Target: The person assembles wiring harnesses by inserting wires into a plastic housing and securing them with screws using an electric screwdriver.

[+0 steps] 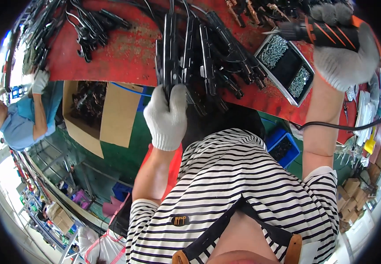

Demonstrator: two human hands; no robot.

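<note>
My left hand point(166, 119), in a white knit glove, pinches the lower end of a long, slim black housing point(169, 53) with a cable at its far end. Several similar black housings point(206, 57) lie beside it on the red tabletop point(142, 39), overhanging its near edge. At the upper right, my gloved right hand point(346, 66) is wrapped around a black and orange electric screwdriver point(331, 36). Its pointed bit aims left, over the far end of a tray point(286, 65) that holds small silver screws in two parts. The bit is apart from the housings.
More black cabled parts point(91, 33) lie at the far left, copper-coloured parts point(252, 11) at the back. An open carton point(117, 114) stands below the table's left side, a blue bin point(289, 154) below its right. A co-worker point(23, 119) works at left. A black cord point(344, 126) crosses my right forearm.
</note>
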